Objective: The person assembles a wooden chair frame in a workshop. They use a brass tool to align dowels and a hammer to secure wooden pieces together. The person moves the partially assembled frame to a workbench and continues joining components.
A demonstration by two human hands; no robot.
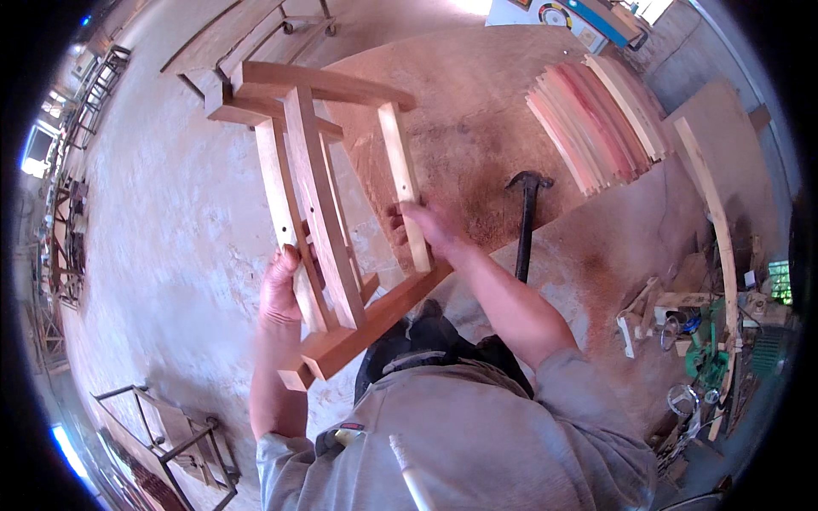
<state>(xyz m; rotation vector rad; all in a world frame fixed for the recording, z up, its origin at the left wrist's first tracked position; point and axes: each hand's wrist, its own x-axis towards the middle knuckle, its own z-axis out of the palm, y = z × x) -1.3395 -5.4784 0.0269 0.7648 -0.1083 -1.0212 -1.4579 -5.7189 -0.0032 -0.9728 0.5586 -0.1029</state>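
Both my hands hold up a wooden frame in front of my body. It has two thick end rails joined by several lighter slats, and some slats show a small dark hole. The near rail lies close to my waist, while the far rail points away from me. My left hand is closed around the left-hand slat, thumb on top. Round the right-hand slat, the fingers of my right hand are wrapped. A claw hammer with a dark handle is to the right of my right hand.
A large brown board lies on the floor ahead, with a row of wooden strips at its right. Metal frames stand at the lower left and far left top. Green machinery and offcuts crowd the right side.
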